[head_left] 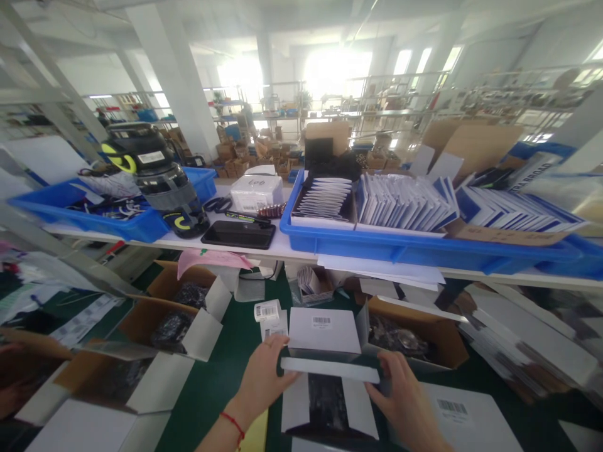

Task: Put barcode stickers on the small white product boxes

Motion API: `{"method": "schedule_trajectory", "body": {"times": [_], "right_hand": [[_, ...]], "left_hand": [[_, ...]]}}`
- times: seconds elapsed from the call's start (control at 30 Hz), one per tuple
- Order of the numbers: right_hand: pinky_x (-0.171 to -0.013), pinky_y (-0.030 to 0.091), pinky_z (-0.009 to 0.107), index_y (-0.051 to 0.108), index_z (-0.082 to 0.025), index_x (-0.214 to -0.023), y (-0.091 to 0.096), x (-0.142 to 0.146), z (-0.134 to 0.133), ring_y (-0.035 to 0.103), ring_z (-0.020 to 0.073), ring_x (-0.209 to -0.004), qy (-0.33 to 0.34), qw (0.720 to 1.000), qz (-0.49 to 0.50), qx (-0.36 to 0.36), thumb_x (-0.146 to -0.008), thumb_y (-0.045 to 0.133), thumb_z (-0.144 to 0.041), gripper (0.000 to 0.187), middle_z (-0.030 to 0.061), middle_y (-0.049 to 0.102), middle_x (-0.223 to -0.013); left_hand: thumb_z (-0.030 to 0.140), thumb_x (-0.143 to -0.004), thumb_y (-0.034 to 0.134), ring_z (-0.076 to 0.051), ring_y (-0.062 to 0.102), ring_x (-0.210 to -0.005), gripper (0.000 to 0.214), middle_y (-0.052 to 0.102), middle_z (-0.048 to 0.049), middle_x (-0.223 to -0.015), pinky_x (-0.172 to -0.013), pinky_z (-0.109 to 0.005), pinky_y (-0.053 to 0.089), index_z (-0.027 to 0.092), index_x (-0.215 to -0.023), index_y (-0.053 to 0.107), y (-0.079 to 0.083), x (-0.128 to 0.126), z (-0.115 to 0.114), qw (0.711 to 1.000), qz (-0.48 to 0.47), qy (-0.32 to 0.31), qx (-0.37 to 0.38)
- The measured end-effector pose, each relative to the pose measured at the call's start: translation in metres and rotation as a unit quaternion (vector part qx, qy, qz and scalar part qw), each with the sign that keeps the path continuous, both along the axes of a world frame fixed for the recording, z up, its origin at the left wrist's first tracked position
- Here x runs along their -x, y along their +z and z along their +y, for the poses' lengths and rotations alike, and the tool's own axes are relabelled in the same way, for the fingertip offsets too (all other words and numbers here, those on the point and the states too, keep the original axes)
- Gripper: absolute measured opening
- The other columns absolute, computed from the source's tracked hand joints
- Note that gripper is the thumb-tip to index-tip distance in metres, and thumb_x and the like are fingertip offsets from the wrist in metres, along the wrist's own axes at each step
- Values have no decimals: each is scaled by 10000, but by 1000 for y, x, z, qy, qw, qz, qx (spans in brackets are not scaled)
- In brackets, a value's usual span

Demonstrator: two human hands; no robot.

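Observation:
A white cardboard box (295,402) stands in front of me with its lid (330,369) raised, its front edge toward me. Dark contents (327,402) show between its two white side flaps. My left hand (266,373) grips the left end of the lid, thumb below and fingers above. At the opposite end my right hand (400,389) holds it with thumb and fingers bent round the corner. Just behind lies a closed white box (324,329) with a barcode label. A roll of barcode labels (267,311) sits near my left fingertips.
Open boxes with dark bagged items stand left (172,329) and right (400,336). Another closed box (466,417) lies right. Above the green table, a shelf (301,249) bears a blue tray (339,243) of white packets and a bottle (164,188). Another person's hand (9,376) shows far left.

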State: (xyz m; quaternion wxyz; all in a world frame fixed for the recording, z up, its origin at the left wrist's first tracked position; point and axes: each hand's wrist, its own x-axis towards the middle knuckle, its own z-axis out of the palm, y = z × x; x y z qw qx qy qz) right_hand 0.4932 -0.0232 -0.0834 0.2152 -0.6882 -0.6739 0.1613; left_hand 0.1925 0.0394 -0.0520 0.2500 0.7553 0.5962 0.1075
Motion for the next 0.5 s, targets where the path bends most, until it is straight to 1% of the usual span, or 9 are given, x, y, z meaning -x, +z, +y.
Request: {"method": "schedule_trajectory", "body": {"times": [0.03, 0.07, 0.13, 0.17, 0.2, 0.27, 0.37, 0.43, 0.5], "right_hand": [[-710, 560, 381, 537, -200, -909, -10, 4, -9, 623, 242, -760, -32, 999, 9, -28, -924, 492, -408, 213, 71, 592, -829], [-642, 542, 350, 495, -230, -798, -21, 10, -19, 590, 210, -659, -28, 999, 11, -25, -972, 441, -449, 285, 33, 549, -726], [-643, 553, 295, 528, -227, -742, -45, 27, -35, 614, 177, -641, 71, 996, 6, 51, -1026, 362, -379, 363, 35, 587, -695], [-726, 579, 286, 609, -204, -837, -57, 38, -39, 671, 187, -755, 153, 983, -11, 97, -1023, 346, -282, 331, 72, 666, -811], [-808, 594, 303, 664, -192, -943, -67, 50, -41, 700, 216, -880, 198, 972, -23, 122, -973, 413, -186, 252, 99, 714, -938], [-985, 563, 372, 673, -186, -1164, -81, 71, -35, 652, 284, -1136, 246, 957, -44, 150, -817, 502, -21, 420, 122, 695, -1212], [-929, 583, 511, 658, -79, -1217, -89, 93, -8, 665, 371, -1087, 231, 954, -76, 174, -756, 374, 76, 563, 222, 680, -1203], [-935, 550, 586, 628, -27, -1238, -90, 100, 12, 666, 392, -1061, 208, 959, -84, 173, -759, 270, 100, 611, 261, 677, -1167], [-1069, 435, 631, 560, -63, -1333, -92, 103, 26, 597, 390, -1191, 210, 962, -64, 161, -766, 286, 91, 648, 234, 639, -1277]], "left_hand": [[338, -832, 606, -235, 650, -958, 229, 714, -68, -1018, -831, -341, 509, 186, -1001, 639, -1, -2, -2, 998, 27, 63, -12], [395, -866, 580, -226, 648, -832, 215, 706, -54, -872, -727, -322, 485, 187, -854, 629, -4, -4, -6, 993, 47, 111, -4], [463, -952, 436, -206, 625, -654, 431, 659, -43, -659, -633, -314, 432, 194, -641, 568, -17, -12, -19, 983, 37, 169, 61], [450, -987, 348, -206, 636, -642, 505, 663, -52, -633, -645, -321, 442, 195, -612, 571, -24, -17, -26, 982, 2, 165, 90], [413, -1004, 292, -211, 664, -689, 530, 698, -67, -678, -691, -330, 467, 191, -645, 613, -31, -22, -34, 985, -44, 133, 103], [333, -1000, 309, -225, 692, -921, 431, 761, -75, -946, -867, -361, 492, 204, -884, 704, -41, -32, -45, 991, -109, -3, 80], [240, -951, 434, -243, 633, -1104, 266, 725, -44, -1136, -1005, -432, 454, 251, -1021, 690, -40, -37, -46, 977, -68, -201, 11], [191, -927, 454, -246, 641, -1039, 247, 733, -53, -997, -998, -457, 456, 217, -853, 688, -34, -31, -38, 975, -20, -220, -9], [160, -894, 485, -247, 636, -1017, 235, 725, -60, -917, -986, -458, 462, 196, -745, 662, -27, -18, -30, 980, -3, -199, -18]]}}
